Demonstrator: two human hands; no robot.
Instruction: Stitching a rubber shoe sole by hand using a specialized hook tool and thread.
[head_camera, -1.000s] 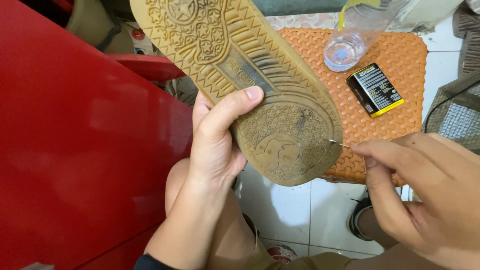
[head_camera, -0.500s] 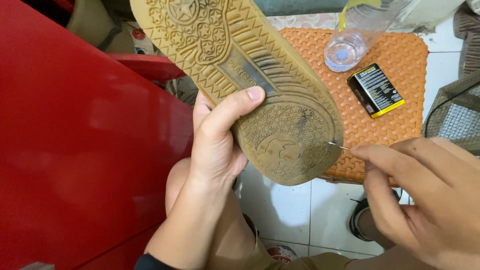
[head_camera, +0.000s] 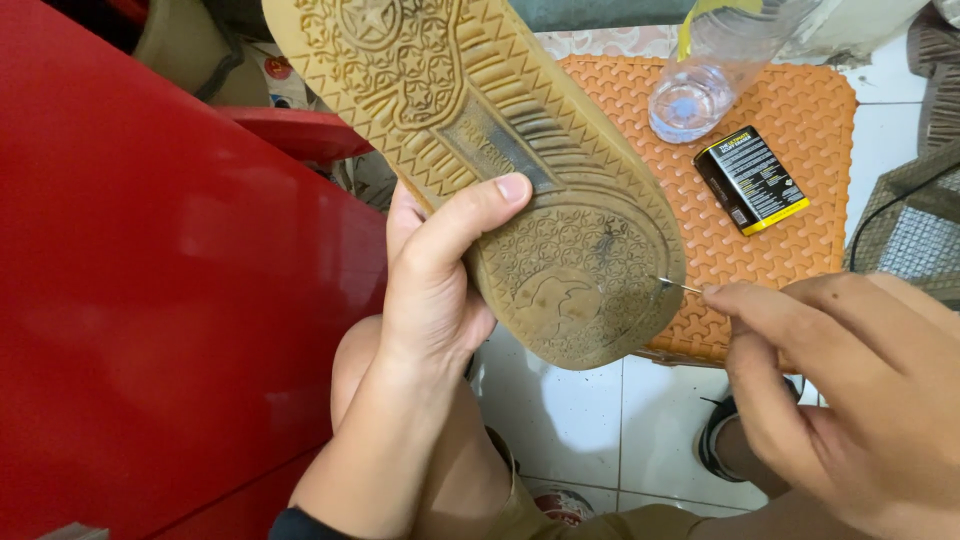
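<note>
left hand grips sole | toe cut off | needle tip hidden

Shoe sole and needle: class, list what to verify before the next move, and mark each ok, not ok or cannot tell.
1. Left hand grips sole, thumb across tread: ok.
2. Needle tip meets the heel edge: ok.
3. Right hand pinches needle in its fingers: ok.
4. Thread on needle: cannot tell.
5. Left thumb away from needle tip: ok.
6. Bottle and black box on orange stool, apart from sole: ok.
</note>
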